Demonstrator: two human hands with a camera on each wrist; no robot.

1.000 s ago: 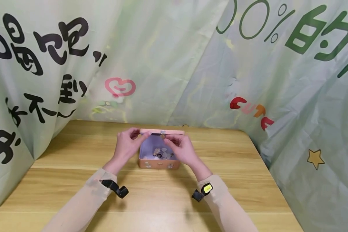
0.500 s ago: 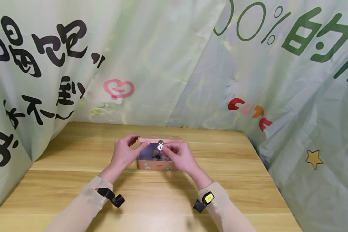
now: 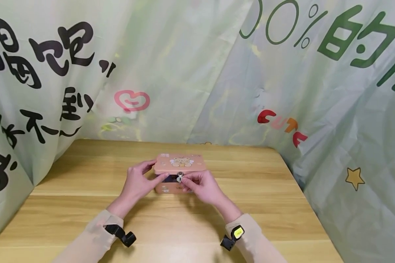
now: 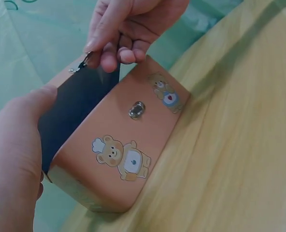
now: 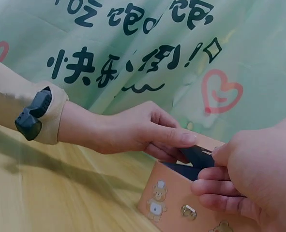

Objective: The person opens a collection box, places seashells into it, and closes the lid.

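Note:
A small orange-pink tin box (image 3: 171, 188) with bear pictures stands on the table, its lid (image 3: 184, 166) lowered but a dark gap left at the front. My left hand (image 3: 137, 181) grips the lid's left side, thumb at the front edge. Between thumb and forefinger my right hand (image 3: 202, 186) pinches the metal clasp (image 3: 179, 178) that hangs from the lid's front. In the left wrist view, the metal catch (image 4: 136, 110) on the box front is bare, apart from the clasp. The box's contents are hidden now.
The wooden table (image 3: 250, 204) extends around the box. A printed fabric curtain (image 3: 171, 73) hangs behind it and along both sides. Black wrist cameras sit on both sleeves (image 3: 260, 233).
Both hands have brought the lid forward and down from nearly upright. The bear picture on its top now shows, and the small loose pieces inside have gone out of sight.

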